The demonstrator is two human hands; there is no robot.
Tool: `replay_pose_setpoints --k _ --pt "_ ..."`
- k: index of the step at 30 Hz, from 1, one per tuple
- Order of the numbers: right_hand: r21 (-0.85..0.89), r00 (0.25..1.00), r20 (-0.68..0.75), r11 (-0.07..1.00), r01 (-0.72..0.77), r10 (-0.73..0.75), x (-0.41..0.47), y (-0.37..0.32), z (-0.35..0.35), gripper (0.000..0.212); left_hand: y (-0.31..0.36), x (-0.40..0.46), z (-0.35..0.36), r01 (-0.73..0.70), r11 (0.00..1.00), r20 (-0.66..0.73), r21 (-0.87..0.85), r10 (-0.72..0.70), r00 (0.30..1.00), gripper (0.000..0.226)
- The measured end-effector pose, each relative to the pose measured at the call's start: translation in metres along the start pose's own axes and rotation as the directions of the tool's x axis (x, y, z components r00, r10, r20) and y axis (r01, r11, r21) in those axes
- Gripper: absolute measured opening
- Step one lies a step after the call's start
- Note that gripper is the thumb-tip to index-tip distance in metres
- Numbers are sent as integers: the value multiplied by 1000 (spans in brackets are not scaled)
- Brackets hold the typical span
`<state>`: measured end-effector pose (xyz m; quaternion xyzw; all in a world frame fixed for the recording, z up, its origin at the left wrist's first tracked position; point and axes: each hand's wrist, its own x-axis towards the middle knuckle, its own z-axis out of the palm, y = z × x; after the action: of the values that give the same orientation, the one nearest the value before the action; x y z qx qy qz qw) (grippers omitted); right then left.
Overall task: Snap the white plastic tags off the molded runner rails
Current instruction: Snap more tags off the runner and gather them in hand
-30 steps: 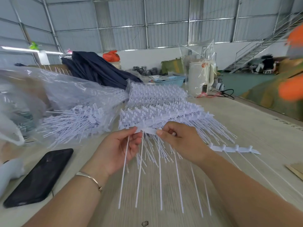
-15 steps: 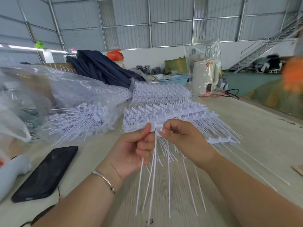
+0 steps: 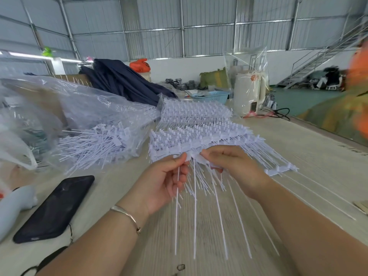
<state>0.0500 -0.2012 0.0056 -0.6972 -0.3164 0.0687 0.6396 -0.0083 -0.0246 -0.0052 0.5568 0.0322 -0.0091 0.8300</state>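
We see both hands raised over the wooden desk (image 3: 318, 156), meeting at the near edge of a stack of white runner rails (image 3: 199, 132). The left hand (image 3: 163, 182) pinches one white tag (image 3: 177, 206) between thumb and forefinger at its head end; the tag's thin tail hangs down past the palm toward the desk. The right hand (image 3: 233, 168) grasps the short rail strip (image 3: 199, 156) just beside that pinch, thumb on top and fingers curled beneath. The two thumbs lie close together, almost touching. From the held strip several more tag tails hang down between the forearms. We cannot tell whether the pinched tag is already free of the rail.

The rail stack rests on the desk directly behind the hands, its tags bristling upward in rows. A short rail piece (image 3: 280, 169) sticks out to the right of the right hand. To the left of the stack, a clear plastic bag (image 3: 83, 116) lies open with a heap of loose tags (image 3: 89, 144) spilling from its mouth.

A black phone (image 3: 55, 208) lies flat on the desk near the left forearm, which carries a thin metal bracelet (image 3: 127, 216). Farther back we note dark blue cloth (image 3: 123, 82), a blue basket (image 3: 213, 95) and a white kettle wrapped in clear film (image 3: 249, 94).
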Motion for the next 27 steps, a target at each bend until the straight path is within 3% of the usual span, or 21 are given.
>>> replay_pose_setpoints --k 4,7,12,15,18,21,23,25,27 --pt "-115 1000 -15 993 20 -22 2 3 -5 23 -4 3 -6 -191 947 -109 257 225 968 14" --pt "-169 999 -41 985 15 -23 2 3 -4 31 -6 3 -7 -235 902 -121 361 295 948 22" --pt "-109 995 -31 990 -92 90 4 4 -6 14 -3 4 -11 -202 847 -42 492 255 966 22" --pt "-52 990 18 989 -138 139 5 5 -8 16 4 1 -14 -114 824 36 555 113 993 13" --pt "-49 984 71 986 -158 161 3 3 -12 21 11 -2 -21 19 856 38 516 -46 998 13" --pt "34 992 45 992 -120 119 4 2 -17 18 14 1 -28 97 952 -77 291 -78 994 16" --pt "17 996 23 996 -89 89 3 2 -16 9 13 4 -27 54 991 -83 125 -44 996 25" --pt "-73 997 32 995 -65 68 2 4 -9 4 10 6 -23 -27 993 -94 115 38 995 36" --pt "-86 998 43 995 -49 53 1 7 -2 13 6 8 -18 -67 988 -116 138 84 990 44"
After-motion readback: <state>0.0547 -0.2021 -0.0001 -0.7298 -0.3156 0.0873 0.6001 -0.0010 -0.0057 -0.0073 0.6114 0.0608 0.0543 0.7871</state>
